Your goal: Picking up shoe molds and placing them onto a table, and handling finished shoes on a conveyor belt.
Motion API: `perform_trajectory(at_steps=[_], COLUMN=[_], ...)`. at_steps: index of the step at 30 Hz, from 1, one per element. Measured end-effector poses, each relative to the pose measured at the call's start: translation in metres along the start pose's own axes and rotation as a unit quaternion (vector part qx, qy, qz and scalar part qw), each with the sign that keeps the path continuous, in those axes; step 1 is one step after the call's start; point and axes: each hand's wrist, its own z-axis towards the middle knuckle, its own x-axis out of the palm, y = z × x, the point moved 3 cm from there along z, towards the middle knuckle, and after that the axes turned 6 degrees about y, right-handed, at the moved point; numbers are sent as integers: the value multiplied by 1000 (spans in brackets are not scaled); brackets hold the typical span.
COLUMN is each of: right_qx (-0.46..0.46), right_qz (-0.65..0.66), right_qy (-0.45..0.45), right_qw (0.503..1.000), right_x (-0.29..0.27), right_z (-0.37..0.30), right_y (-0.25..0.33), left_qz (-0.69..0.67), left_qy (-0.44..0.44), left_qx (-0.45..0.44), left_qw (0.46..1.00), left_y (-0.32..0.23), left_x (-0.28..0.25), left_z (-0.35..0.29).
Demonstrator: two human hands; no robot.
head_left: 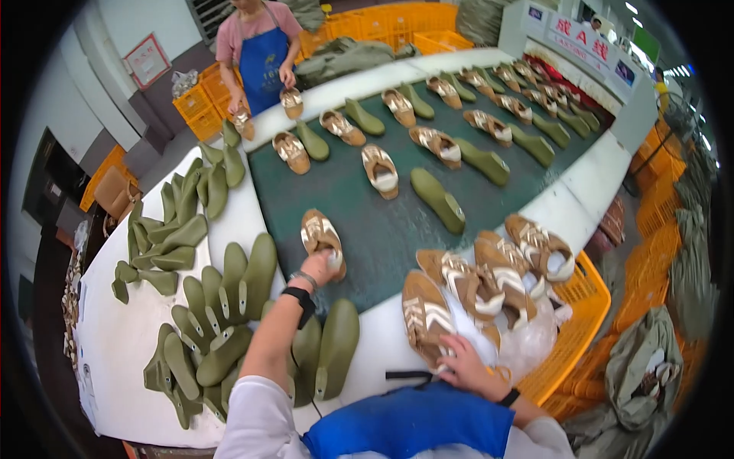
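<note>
My left hand point(323, 266) is closed on the heel end of a brown and white shoe upper point(315, 225), which lies on the green belt with its toe pointing away. At the near white ledge, my right hand point(462, 364) grips the heel of another brown shoe upper point(422, 310) with white stripes. Beside it several similar shoe uppers point(498, 258) stand in a cluster at the basket's edge. Green shoe lasts point(337, 348) lie near my left forearm, in a group on the white table.
Pairs of lasts and uppers stand along the green belt point(290, 200). More green lasts point(183, 243) are heaped on the white table point(107, 348) at left. A yellow basket point(592, 306) stands at right. Across the belt, a person in a blue apron point(262, 61) handles uppers.
</note>
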Motion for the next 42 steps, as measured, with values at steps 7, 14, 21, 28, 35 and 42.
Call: perform_trajectory(at_steps=[7,14,21,28,35,42], right_qx=[-20,-5,47,151,169,295], right_qz=[85,19,123,130,203,737], right_qy=[3,99,306,295,144,154], right_qw=[996,995,943,934,954,588], right_x=[-7,-17,90,123,94,53], right_z=[-3,39,125,122,116,139], right_y=[16,42,86,67,61,44], left_qz=[-106,-15,-74,-708,-421,-52], left_qy=[17,-66,-76,109,-47,-249], left_qx=[1,-46,-136,-78,-92,-109], left_qw=[994,997,985,693,901,961], left_y=[-45,-58,-81,-82,-58,-29], left_x=[-40,21,74,102,61,48], left_z=[-146,-277,-293,-269,-268,-295])
